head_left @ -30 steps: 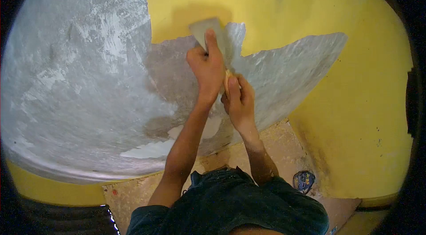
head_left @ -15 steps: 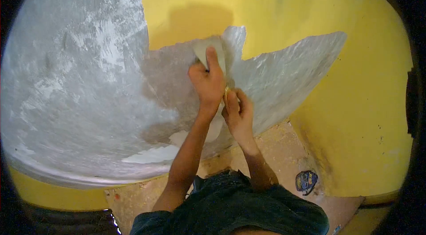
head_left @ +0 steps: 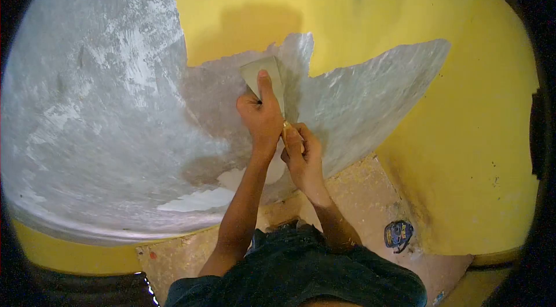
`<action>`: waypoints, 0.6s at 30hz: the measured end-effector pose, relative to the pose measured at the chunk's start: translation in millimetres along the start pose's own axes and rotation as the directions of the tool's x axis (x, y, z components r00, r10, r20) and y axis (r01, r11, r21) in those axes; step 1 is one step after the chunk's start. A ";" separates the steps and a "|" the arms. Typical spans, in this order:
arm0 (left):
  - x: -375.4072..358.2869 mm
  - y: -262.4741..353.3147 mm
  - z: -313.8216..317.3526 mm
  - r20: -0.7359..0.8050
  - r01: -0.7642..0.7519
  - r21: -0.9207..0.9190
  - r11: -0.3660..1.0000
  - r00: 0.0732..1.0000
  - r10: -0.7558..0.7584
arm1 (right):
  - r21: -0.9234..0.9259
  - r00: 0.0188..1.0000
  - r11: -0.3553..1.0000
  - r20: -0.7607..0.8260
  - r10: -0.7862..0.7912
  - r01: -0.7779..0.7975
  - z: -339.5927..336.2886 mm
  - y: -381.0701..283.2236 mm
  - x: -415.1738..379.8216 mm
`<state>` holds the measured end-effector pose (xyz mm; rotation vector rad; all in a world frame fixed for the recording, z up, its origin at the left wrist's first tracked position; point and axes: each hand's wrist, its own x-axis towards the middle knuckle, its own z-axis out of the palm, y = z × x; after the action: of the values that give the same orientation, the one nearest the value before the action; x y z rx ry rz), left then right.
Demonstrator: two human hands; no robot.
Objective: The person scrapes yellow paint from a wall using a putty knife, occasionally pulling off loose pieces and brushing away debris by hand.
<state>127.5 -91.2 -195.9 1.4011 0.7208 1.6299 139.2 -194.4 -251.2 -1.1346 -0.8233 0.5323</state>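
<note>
Head view: both hands on a putty knife (head_left: pixel 263 75) against a wall (head_left: pixel 243 0).

Left hand (head_left: pixel 262 114) on the blade's lower part, forefinger stretched flat up the steel, hiding much of it. Right hand (head_left: pixel 301 153) with fingers clamped round the handle, only a sliver of yellow-brown showing. Blade flat on grey plaster (head_left: pixel 359 92), just below yellow paint. Lower than a second ago, when over the paint's edge. Small blue object (head_left: pixel 398 234) on floor (head_left: pixel 359 185), hard to make out.
</note>
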 end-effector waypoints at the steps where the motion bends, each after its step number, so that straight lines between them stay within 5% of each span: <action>1: 7.3 4.9 5.8 0.001 -0.008 -0.033 0.999 1.000 0.008 | -0.035 0.999 0.999 -0.031 -0.020 0.019 2.0 -0.1 1.8; 15: 0.6 -8.5 5.5 0.040 -0.031 0.048 0.998 0.999 0.029 | 0.060 0.999 0.998 -0.031 0.019 -0.017 -0.8 -2.8 -1.2; 18: 1.0 2.7 10.0 0.049 -0.013 -0.091 0.996 0.999 0.017 | 0.048 0.998 0.998 -0.063 -0.027 0.030 -2.5 -3.5 13.3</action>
<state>136.5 -92.5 -191.1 1.3800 0.6012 1.6134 149.1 -187.3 -244.4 -1.0882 -0.7681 0.4886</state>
